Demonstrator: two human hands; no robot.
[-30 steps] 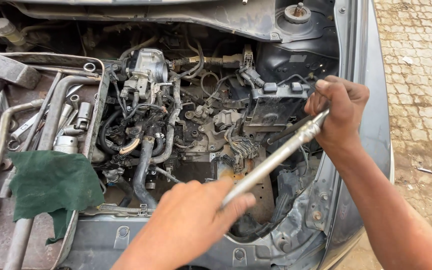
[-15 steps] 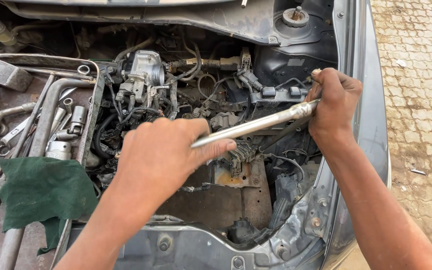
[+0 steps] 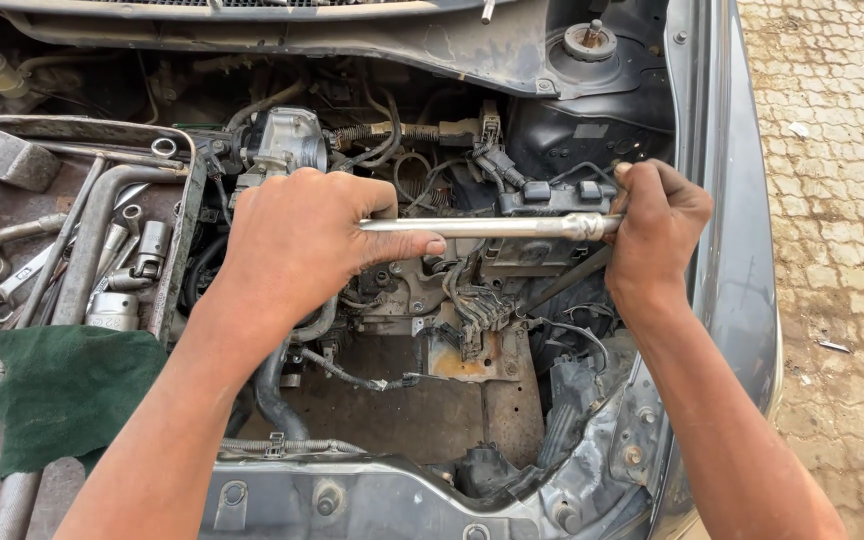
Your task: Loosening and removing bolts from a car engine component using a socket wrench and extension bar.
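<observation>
— Chrome steel right across the middle of the shot: a long ratchet handle [image 3: 492,226] lies level over the open engine bay [image 3: 422,400], and both hands are on it.

— Who has which end?

— The left hand [image 3: 307,240] is wrapped over the handle's free end, fingers curled around the bar, thumb stretched along its underside. The right hand [image 3: 657,225] is clenched tight around the thicker head end, knuckles up, just in front of the black fuse box [image 3: 552,195].

— So the bar is held in the air?

— It spans hand to hand, above the tangle of hoses and wiring. What the head end sits on, I cannot tell: the right fist hides it.

— What lies under it?

— A grey throttle body [image 3: 287,140] just beyond the left hand's knuckles, a bundle of connectors below the bar, and a rusty orange patch [image 3: 467,360] on the bay floor nearer the front panel.

— And off to the side?

— On the person's left, a metal tray [image 3: 182,230] holds sockets, spanners and long bent bars, with a dark green cloth [image 3: 67,395] draped over its near corner. On the right, past the grey fender [image 3: 737,250], there is tan paving [image 3: 842,200].
</observation>
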